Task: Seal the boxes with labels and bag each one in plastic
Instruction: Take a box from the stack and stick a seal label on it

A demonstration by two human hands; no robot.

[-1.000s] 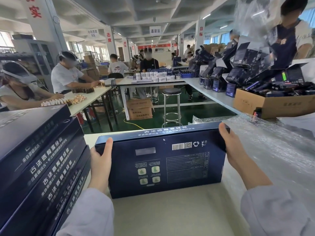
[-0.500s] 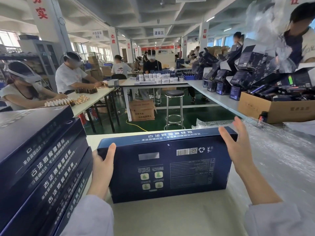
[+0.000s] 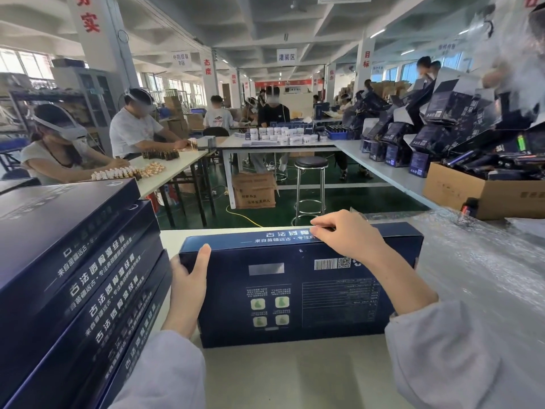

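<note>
Left hand (image 3: 188,286) grips the left end of the flat, matte dark-blue cardboard box (image 3: 295,293) standing on edge near me; right hand (image 3: 349,236) pinches its top edge. Crinkly plastic (image 3: 486,278) lies right.

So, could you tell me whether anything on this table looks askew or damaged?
Only the stack on the left: its boxes are stepped, each offset from its neighbour, not flush. The box held by the left hand and right hand looks undamaged.
</note>
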